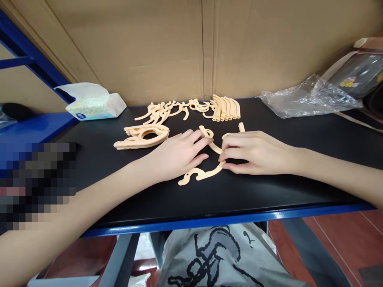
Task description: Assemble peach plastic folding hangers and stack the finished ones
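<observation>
Parts of a beige plastic folding hanger (211,173) lie on the black tabletop between my hands, with a curved arm and a hook-like end toward the left. My right hand (254,153) has its thumb and fingers closed on the joint where the curved pieces meet, and it covers part of them. A second curved arm (214,148) runs up and left from that joint. My left hand (182,153) rests with fingers stretched and thumb apart, its index fingertip touching this upper arm. Behind my right hand, a short beige end (241,127) sticks out.
Left of my left hand sits a stack of folded hangers (142,137). Farther back are loose hooks (158,111) and a row of curved arms (226,108). A tissue pack (95,105) stands back left; a clear plastic bag (299,99) and a dark bag (363,73) are at right.
</observation>
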Available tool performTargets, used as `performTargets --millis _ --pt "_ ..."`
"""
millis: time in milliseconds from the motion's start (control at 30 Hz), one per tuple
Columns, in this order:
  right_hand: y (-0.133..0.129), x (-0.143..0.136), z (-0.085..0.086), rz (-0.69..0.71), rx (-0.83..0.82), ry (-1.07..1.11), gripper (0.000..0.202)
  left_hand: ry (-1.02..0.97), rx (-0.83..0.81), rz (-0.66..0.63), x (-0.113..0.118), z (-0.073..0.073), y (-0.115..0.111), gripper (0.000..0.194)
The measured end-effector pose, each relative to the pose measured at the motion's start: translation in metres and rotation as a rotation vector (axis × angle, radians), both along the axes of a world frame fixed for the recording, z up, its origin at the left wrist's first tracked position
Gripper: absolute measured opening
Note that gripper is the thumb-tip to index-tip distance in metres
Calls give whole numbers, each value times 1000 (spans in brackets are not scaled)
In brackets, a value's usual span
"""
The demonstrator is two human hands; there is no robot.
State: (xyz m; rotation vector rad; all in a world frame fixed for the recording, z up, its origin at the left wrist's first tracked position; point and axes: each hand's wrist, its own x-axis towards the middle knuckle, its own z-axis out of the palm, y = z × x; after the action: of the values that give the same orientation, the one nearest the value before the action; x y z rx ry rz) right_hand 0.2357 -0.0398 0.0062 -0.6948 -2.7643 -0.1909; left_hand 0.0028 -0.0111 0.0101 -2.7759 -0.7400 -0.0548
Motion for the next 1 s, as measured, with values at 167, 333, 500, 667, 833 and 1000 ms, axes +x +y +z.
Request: performTargets --millis 167,333,500,667,833,1000 --pt "-2 -3 -3 36 174 -11 35 -13 8 -2 0 -1 0 38" --pt "-5 -8 -4 35 275 -50 27 -5 94 54 8 -4 -7 37" --pt "-6 -9 -3 9 391 -123 26 14 127 39 9 -4 -7 37" --pt "-4 -9 -2 -4 432 -116 21 6 89 6 3 -2 -2 35" --pt "-3 -8 -2 -33 378 -56 19 2 58 8 2 -1 -2 36" --pt "-1 -2 -3 -63 371 -75 23 -2 45 14 2 0 -2 36"
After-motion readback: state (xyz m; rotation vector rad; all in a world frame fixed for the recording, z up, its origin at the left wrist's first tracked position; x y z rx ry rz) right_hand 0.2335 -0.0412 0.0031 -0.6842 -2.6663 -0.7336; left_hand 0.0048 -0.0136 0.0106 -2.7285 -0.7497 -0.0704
